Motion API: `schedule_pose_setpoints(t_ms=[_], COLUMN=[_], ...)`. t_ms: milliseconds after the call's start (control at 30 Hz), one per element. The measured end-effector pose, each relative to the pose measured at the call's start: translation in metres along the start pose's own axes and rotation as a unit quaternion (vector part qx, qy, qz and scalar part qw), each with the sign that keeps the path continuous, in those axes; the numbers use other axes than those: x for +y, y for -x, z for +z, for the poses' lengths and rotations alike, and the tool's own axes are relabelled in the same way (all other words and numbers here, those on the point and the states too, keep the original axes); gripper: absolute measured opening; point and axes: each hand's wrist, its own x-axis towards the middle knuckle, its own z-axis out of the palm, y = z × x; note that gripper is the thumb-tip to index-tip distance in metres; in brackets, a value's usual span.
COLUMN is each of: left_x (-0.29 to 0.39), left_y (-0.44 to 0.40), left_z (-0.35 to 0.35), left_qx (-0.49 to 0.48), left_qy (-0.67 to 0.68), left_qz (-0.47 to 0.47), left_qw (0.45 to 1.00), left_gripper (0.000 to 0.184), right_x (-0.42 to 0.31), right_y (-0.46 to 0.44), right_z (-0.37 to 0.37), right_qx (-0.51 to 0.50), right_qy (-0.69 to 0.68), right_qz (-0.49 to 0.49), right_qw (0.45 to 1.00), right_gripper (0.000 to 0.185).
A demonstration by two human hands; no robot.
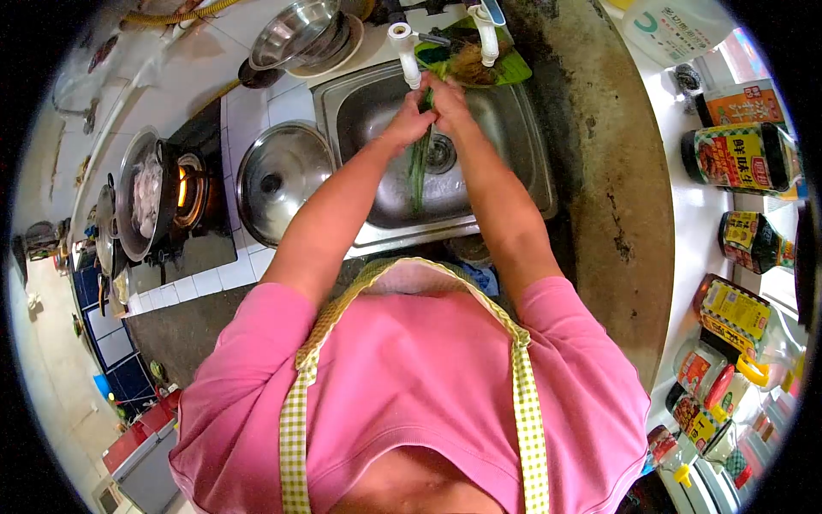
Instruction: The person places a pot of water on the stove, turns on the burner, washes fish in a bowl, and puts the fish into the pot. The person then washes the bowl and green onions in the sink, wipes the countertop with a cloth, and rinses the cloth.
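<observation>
Both of my hands are over the metal sink (360,193), close under the left tap (404,51). My left hand (410,122) is closed round a bunch of scallions (418,176), whose long green leaves hang down into the basin beside the drain. Wrapped round the upper part of the same bunch is my right hand (447,103), touching the left one. The fingers partly hide the bunch's top end. Just behind the hands, a green tray (514,70) holds a brown, fibrous clump.
A pan lid (287,184) lies left of the sink. Further left, a wok (141,197) with pale food stands by a lit burner (190,190). Steel bowls (295,34) are stacked at the back left. Several sauce bottles (741,158) line the right side, past a stone ledge (629,214).
</observation>
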Motion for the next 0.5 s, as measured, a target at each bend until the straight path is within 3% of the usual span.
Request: schedule_pose_setpoints(t_ms=[67, 133, 200, 267, 500], left_x=[0.000, 0.006, 0.006, 0.002, -0.041], left_y=[0.003, 0.014, 0.017, 0.018, 0.044], left_z=[-0.005, -0.009, -0.010, -0.012, -0.016], left_qx=[-0.036, -0.132, -0.140, -0.188, -0.215], left_qy=[0.001, 0.022, 0.016, -0.240, -0.239], left_qz=[-0.050, -0.142, -0.120, -0.062, 0.002], left_qw=[0.998, 0.981, 0.983, 0.950, 0.947], left_gripper=[0.052, 0.050, 0.046, 0.041, 0.035], right_x=[-0.011, -0.018, -0.021, -0.019, -0.062], right_y=[0.003, 0.006, 0.003, -0.004, -0.003], right_z=[0.002, -0.005, -0.014, -0.034, -0.102], right_qx=[0.000, -0.008, -0.031, -0.060, 0.038], right_qy=[-0.138, -0.119, -0.167, -0.208, -0.277], right_qz=[-0.041, -0.018, 0.024, 0.027, -0.014], right_qw=[0.990, 0.993, 0.985, 0.976, 0.960], right_gripper=[0.016, 0.016, 0.013, 0.011, 0.008])
